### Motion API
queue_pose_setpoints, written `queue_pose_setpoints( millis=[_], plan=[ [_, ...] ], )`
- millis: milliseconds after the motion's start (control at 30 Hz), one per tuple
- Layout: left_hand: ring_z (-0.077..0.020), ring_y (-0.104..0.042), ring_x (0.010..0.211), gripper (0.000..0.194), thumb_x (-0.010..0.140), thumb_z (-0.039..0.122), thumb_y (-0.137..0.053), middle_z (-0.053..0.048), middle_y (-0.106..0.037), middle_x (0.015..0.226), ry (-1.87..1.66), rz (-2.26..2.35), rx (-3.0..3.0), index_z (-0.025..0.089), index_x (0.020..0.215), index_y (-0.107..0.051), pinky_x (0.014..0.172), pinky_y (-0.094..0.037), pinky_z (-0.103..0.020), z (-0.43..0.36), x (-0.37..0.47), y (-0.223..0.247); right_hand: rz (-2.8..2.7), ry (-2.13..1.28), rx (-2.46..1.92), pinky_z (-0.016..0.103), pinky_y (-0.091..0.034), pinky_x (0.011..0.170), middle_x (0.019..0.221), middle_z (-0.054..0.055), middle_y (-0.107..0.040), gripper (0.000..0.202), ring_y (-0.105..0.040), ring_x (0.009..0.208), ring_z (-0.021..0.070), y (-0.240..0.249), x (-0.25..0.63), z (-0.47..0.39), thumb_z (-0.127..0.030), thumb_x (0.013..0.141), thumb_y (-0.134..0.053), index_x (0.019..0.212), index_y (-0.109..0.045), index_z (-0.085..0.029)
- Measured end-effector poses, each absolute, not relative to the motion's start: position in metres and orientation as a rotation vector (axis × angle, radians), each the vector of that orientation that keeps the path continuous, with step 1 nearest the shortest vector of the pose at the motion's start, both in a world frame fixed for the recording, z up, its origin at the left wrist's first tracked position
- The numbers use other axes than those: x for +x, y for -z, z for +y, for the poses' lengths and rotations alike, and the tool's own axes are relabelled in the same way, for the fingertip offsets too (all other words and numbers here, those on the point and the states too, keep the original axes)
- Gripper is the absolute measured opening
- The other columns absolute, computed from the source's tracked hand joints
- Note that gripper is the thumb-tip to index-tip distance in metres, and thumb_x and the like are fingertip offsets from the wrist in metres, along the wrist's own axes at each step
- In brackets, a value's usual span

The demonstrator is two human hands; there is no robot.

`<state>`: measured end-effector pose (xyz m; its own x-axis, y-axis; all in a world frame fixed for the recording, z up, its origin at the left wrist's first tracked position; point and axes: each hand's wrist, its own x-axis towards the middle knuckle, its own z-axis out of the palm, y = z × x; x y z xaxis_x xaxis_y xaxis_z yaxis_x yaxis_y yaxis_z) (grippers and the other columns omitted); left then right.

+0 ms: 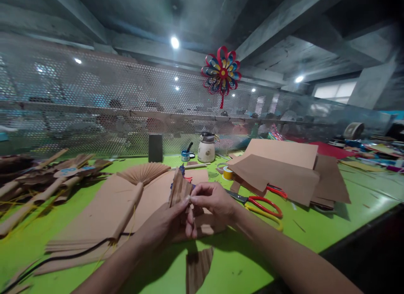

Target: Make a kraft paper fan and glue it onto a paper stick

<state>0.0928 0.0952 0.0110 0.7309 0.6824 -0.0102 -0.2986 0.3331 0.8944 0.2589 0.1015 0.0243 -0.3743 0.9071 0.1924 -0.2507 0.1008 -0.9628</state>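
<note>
A brown striped paper piece [180,188] stands up from my left hand [168,222], whose thumb and fingers are closed on it above the table. My right hand [212,200] is pinched at the paper's right edge, its fingertips meeting my left thumb; the exact grip is partly hidden. Below my hands lies a curved brown paper cutting [198,266]. To the left, a pleated paper fan [145,175] with a rolled-paper handle [128,214] rests on stacked tan paper sheets [88,218]. Something dark blue [182,169] shows behind the held paper.
Scissors with red and yellow handles [265,205] lie right of my hands, near brown sheets [277,176] and a yellow ribbon roll [227,173]. A white jug [206,148] and blue jar [185,156] stand behind. Finished paper pieces [53,184] pile at left; a mesh partition [126,117] borders the green table.
</note>
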Motion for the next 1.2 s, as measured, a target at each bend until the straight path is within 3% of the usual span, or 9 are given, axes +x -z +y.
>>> queue_pose_setpoints(
  millis=[267, 400, 600, 700, 800, 967, 1200],
  plan=[
    [-0.0158, -0.062, 0.06, 0.045, 0.086, 0.049, -0.053, -0.008, -0.065, 0.06, -0.653, 0.601, 1.093, 0.011, 0.067, -0.066, 0.069, -0.048, -0.028, 0.089, 0.091, -0.014, -1.311, -1.406, -0.723, 0.023, -0.039, 0.057, 0.068, 0.001, -0.058, 0.036, -0.051, 0.058, 0.0091, -0.033, 0.268, 0.104, -0.048, 0.075, -0.069, 0.077, -0.064, -0.012],
    [-0.0162, -0.061, 0.061, 0.043, 0.088, 0.047, -0.05, -0.008, -0.065, 0.062, -0.62, 0.573, 1.235, 0.011, 0.07, -0.065, 0.071, -0.046, -0.03, 0.082, 0.091, -0.016, -1.43, -1.444, -0.742, 0.024, -0.04, 0.057, 0.061, -0.002, -0.055, 0.033, -0.048, 0.055, 0.0084, -0.032, 0.267, 0.102, -0.045, 0.072, -0.073, 0.07, -0.06, -0.014],
    [-0.0153, -0.06, 0.069, 0.022, 0.081, 0.038, -0.064, -0.006, -0.066, 0.076, -0.57, 0.619, 1.058, 0.016, 0.085, -0.066, 0.073, -0.046, -0.032, 0.071, 0.089, -0.024, -1.461, -1.435, -0.729, 0.024, -0.039, 0.055, 0.061, -0.002, -0.055, 0.031, -0.047, 0.052, 0.0084, -0.028, 0.269, 0.104, -0.042, 0.071, -0.074, 0.068, -0.06, -0.014],
    [-0.016, -0.062, 0.072, 0.032, 0.079, 0.042, -0.066, -0.009, -0.067, 0.089, -0.597, 0.61, 1.052, 0.016, 0.097, -0.066, 0.075, -0.048, -0.033, 0.076, 0.089, -0.025, -1.484, -1.424, -0.74, 0.024, -0.039, 0.053, 0.062, -0.002, -0.057, 0.032, -0.048, 0.051, 0.0084, -0.027, 0.271, 0.108, -0.043, 0.072, -0.074, 0.072, -0.062, -0.014],
    [-0.0165, -0.064, 0.068, 0.042, 0.083, 0.051, -0.057, -0.01, -0.067, 0.084, -0.715, 0.636, 1.058, 0.015, 0.104, -0.063, 0.07, -0.052, -0.032, 0.088, 0.09, -0.018, -1.506, -1.354, -0.79, 0.022, -0.034, 0.052, 0.06, -0.003, -0.055, 0.032, -0.045, 0.051, 0.007, -0.025, 0.271, 0.111, -0.042, 0.072, -0.073, 0.07, -0.061, -0.013],
    [-0.0159, -0.065, 0.059, 0.038, 0.086, 0.044, -0.056, -0.009, -0.068, 0.083, -0.82, 0.718, 1.088, 0.02, 0.116, -0.055, 0.055, -0.053, -0.028, 0.097, 0.092, -0.006, -1.515, -1.334, -0.823, 0.023, -0.033, 0.053, 0.064, -0.001, -0.058, 0.028, -0.044, 0.053, 0.0078, -0.019, 0.272, 0.114, -0.04, 0.073, -0.072, 0.076, -0.066, -0.013],
    [-0.0144, -0.063, 0.053, 0.029, 0.088, 0.039, -0.053, -0.006, -0.065, 0.074, -0.806, 0.683, 1.131, 0.017, 0.106, -0.054, 0.048, -0.051, -0.025, 0.094, 0.094, -0.008, -1.494, -1.499, -0.797, 0.024, -0.034, 0.055, 0.069, 0.003, -0.063, 0.025, -0.046, 0.056, 0.0087, -0.015, 0.271, 0.113, -0.036, 0.074, -0.072, 0.082, -0.07, -0.013]
  ],
)
